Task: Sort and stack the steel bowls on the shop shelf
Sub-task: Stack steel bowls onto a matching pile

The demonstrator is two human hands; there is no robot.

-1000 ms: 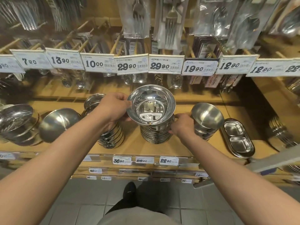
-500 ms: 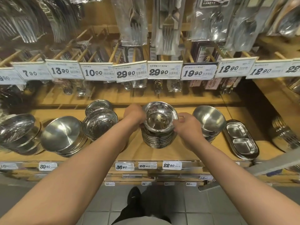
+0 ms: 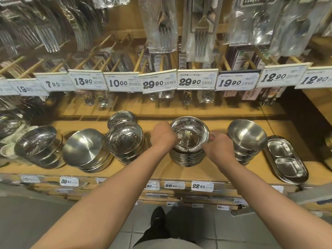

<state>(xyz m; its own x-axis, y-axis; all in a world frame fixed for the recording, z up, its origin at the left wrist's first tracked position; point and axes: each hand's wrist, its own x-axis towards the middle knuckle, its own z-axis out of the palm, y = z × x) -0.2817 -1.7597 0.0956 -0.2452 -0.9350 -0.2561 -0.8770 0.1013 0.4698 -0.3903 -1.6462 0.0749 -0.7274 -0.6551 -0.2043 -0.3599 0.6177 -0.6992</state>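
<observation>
A shiny steel bowl (image 3: pixel 189 134) sits on top of a stack of like bowls (image 3: pixel 186 157) in the middle of the wooden shelf (image 3: pixel 161 168). My left hand (image 3: pixel 163 135) grips its left rim with curled fingers. My right hand (image 3: pixel 218 148) grips its right rim. To the left stand a tilted stack of bowls (image 3: pixel 125 139) and a smaller bowl (image 3: pixel 121 117) behind it. A stack of deeper matte bowls (image 3: pixel 247 135) stands to the right.
Further left lie leaning stacks of wide bowls (image 3: pixel 84 150) and plates (image 3: pixel 37 144). Two-compartment steel trays (image 3: pixel 285 160) lie at the right. Price tags (image 3: pixel 197 81) and hanging packed cutlery (image 3: pixel 201 29) hang above the shelf. Below is tiled floor with my shoe (image 3: pixel 158 220).
The bowl, held high a second ago, has come down onto the middle stack. Both hands went down with it and still grip its rim. The view has shifted to the left.
</observation>
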